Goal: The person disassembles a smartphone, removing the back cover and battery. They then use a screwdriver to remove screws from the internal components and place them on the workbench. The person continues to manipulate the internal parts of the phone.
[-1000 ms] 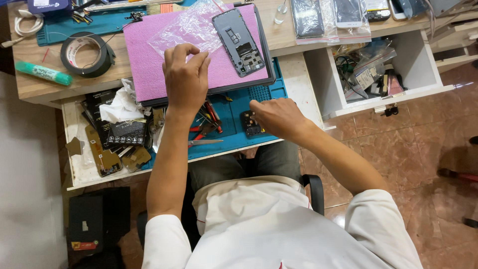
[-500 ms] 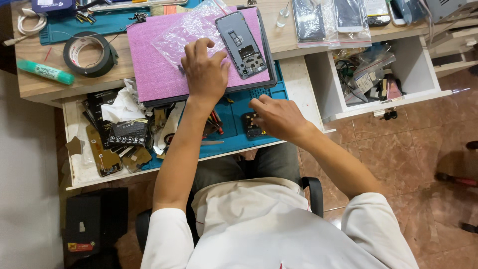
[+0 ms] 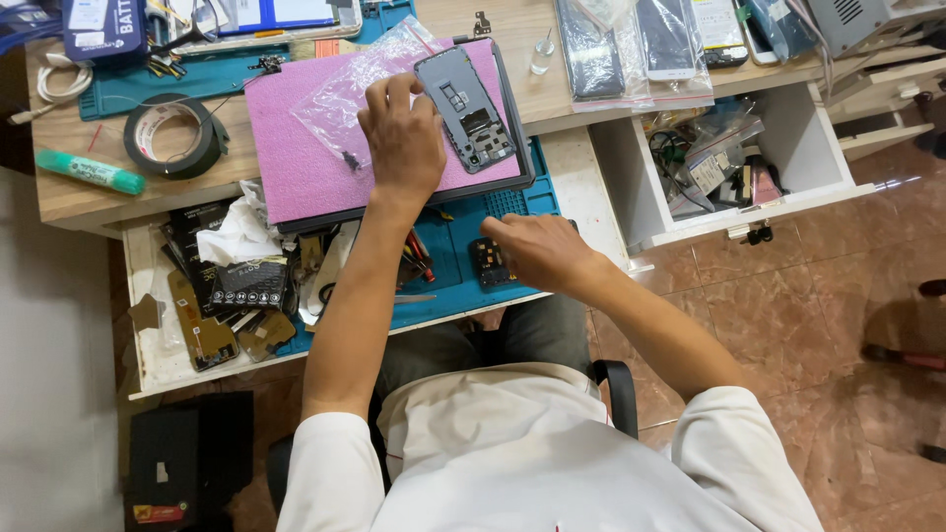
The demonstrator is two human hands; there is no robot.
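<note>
The left hand [image 3: 402, 138] lies palm down on the pink mat [image 3: 296, 167] near the front edge of the worktop [image 3: 69, 192], its fingers spread and reaching onto the clear plastic bag [image 3: 340, 94]; the fingertips press on the bag, and whether they pinch anything cannot be told; just beside that hand, toward the mat's right edge, lies the opened grey phone frame [image 3: 466, 108], tilted, its inner side up and touching the hand's edge; a small dark part [image 3: 349, 158] sits on the mat just left of the hand.

The right hand [image 3: 537, 251] rests lower, over the blue mat [image 3: 512, 202] in the pulled-out drawer [image 3: 148, 340] below the worktop's front edge; its fingers are curled loosely around a small dark circuit part [image 3: 487, 262], which it holds against the mat; red-handled tools [image 3: 419, 254] lie between the two forearms.

Toward the worktop's left edge are a roll of black tape [image 3: 168, 138] and a green marker [image 3: 91, 171]; along the back edge at the right lie phones in clear sleeves [image 3: 631, 44]; a white drawer [image 3: 788, 148] at the right stands open, full of small packets; the left part of the pulled-out drawer holds a white cloth [image 3: 236, 236] and dark flat parts [image 3: 202, 335].
</note>
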